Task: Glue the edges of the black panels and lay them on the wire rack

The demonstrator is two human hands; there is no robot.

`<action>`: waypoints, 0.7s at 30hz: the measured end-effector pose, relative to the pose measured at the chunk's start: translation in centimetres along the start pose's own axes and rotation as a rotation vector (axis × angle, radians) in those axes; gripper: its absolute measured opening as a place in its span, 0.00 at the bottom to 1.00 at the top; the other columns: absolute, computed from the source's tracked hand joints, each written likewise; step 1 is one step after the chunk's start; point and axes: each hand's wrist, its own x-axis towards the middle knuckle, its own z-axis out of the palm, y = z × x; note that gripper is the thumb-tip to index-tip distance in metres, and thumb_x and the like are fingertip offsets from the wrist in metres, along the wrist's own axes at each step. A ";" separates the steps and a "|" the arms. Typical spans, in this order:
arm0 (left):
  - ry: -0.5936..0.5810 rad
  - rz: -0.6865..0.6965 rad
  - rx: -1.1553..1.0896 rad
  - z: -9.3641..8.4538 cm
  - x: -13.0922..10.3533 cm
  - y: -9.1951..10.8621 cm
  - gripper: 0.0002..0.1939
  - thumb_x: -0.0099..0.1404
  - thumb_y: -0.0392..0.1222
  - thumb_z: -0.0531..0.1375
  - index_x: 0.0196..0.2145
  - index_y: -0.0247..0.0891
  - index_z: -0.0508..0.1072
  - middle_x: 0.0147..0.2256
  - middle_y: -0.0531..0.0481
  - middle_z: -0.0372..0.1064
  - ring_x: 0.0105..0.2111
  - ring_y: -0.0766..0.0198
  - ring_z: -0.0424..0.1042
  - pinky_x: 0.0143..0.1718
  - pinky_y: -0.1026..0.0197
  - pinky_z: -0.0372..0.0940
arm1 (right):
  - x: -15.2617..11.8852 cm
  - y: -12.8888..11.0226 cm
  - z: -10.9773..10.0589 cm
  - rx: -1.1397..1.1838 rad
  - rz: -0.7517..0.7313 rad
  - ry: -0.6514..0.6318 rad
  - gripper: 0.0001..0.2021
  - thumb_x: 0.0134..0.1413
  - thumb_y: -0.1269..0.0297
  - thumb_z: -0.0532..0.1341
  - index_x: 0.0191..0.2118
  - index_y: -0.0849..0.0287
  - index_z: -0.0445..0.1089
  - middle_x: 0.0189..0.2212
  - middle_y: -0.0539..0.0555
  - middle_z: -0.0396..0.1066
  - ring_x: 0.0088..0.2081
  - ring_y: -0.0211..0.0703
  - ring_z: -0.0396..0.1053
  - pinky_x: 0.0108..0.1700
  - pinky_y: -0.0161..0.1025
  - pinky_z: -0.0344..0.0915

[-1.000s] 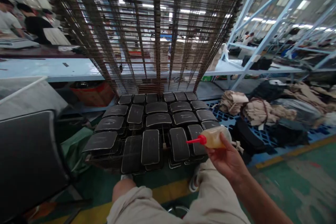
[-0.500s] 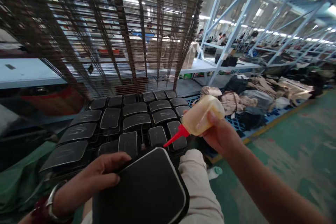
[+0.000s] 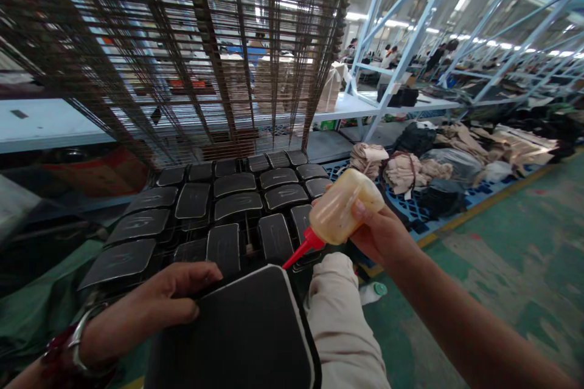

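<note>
My right hand [image 3: 376, 228] is wrapped round a squeeze bottle [image 3: 342, 206] of yellowish liquid, tilted down to the left. Its red nozzle [image 3: 303, 248] has its tip at the top right corner of a black panel [image 3: 232, 334]. A pale line runs along the panel's rounded edge. At the panel's upper left side, my left hand [image 3: 168, 295] grips it between thumb and fingers; part of that grip is hidden beneath. Beyond the hands, several smaller black panels [image 3: 237, 206] with pale edge lines lie in rows on a rack.
A stack of wire-mesh racks [image 3: 255, 42] leans up behind the panels. On the right, fabric bundles [image 3: 401, 173] lie on a blue pallet [image 3: 342, 167]. A bottle with a green cap [image 3: 373, 293] is on the floor beside my leg [image 3: 340, 322]. Distant people are at work.
The panel has shifted slightly left and down, along with my left hand. The squeeze bottle has moved a little left and its nozzle tip slightly lower, still at the panel's corner.
</note>
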 end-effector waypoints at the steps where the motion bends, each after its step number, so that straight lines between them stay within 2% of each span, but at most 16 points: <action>1: 0.008 0.000 0.004 0.1 0.0 0.1 0.14 0.49 0.40 0.58 0.35 0.43 0.77 0.36 0.51 0.77 0.37 0.54 0.73 0.37 0.59 0.67 | 0.0 0.0 0.0 -0.005 -0.003 0.001 0.17 0.46 0.51 0.74 0.37 0.57 0.77 0.33 0.55 0.79 0.31 0.49 0.77 0.23 0.35 0.70; 4: 0.008 -0.006 0.000 0.2 0.4 0.0 0.14 0.49 0.40 0.58 0.35 0.43 0.77 0.36 0.52 0.77 0.37 0.53 0.73 0.37 0.58 0.67 | 0.1 -0.2 0.2 -0.034 -0.023 0.008 0.19 0.44 0.50 0.75 0.39 0.56 0.76 0.33 0.54 0.78 0.33 0.50 0.77 0.26 0.37 0.72; 6: -0.020 -0.004 -0.018 0.3 0.9 -0.3 0.14 0.49 0.39 0.57 0.36 0.42 0.76 0.37 0.52 0.78 0.37 0.54 0.74 0.38 0.58 0.67 | 0.0 -0.5 0.4 -0.083 -0.033 -0.004 0.23 0.43 0.49 0.75 0.43 0.56 0.75 0.35 0.55 0.78 0.38 0.53 0.77 0.34 0.41 0.75; 9: -0.042 0.012 -0.041 0.3 2.0 -0.9 0.15 0.49 0.36 0.57 0.37 0.40 0.75 0.38 0.52 0.78 0.39 0.55 0.74 0.39 0.59 0.66 | -0.2 -1.1 0.7 -0.220 -0.041 -0.049 0.27 0.44 0.47 0.74 0.47 0.57 0.74 0.40 0.57 0.78 0.44 0.55 0.75 0.45 0.48 0.74; 15: -0.027 0.017 -0.039 0.5 3.1 -1.6 0.14 0.50 0.35 0.56 0.35 0.38 0.74 0.37 0.52 0.78 0.38 0.55 0.74 0.39 0.58 0.66 | -0.3 -1.7 0.9 -0.388 -0.046 -0.166 0.25 0.50 0.49 0.72 0.50 0.56 0.73 0.41 0.57 0.77 0.44 0.54 0.74 0.45 0.48 0.73; 18: -0.019 0.015 -0.064 0.5 3.1 -1.7 0.14 0.49 0.36 0.57 0.36 0.39 0.74 0.38 0.52 0.79 0.38 0.54 0.75 0.39 0.57 0.67 | -0.2 -1.9 1.0 -0.396 -0.056 -0.168 0.24 0.49 0.50 0.73 0.49 0.56 0.73 0.43 0.57 0.77 0.45 0.54 0.74 0.48 0.48 0.72; 21: -0.018 0.030 -0.051 0.5 2.9 -1.7 0.15 0.48 0.35 0.56 0.36 0.39 0.74 0.38 0.52 0.79 0.39 0.54 0.75 0.40 0.58 0.67 | -0.2 -1.9 0.9 -0.347 -0.033 -0.135 0.25 0.47 0.51 0.74 0.48 0.57 0.73 0.42 0.57 0.77 0.44 0.54 0.75 0.45 0.47 0.73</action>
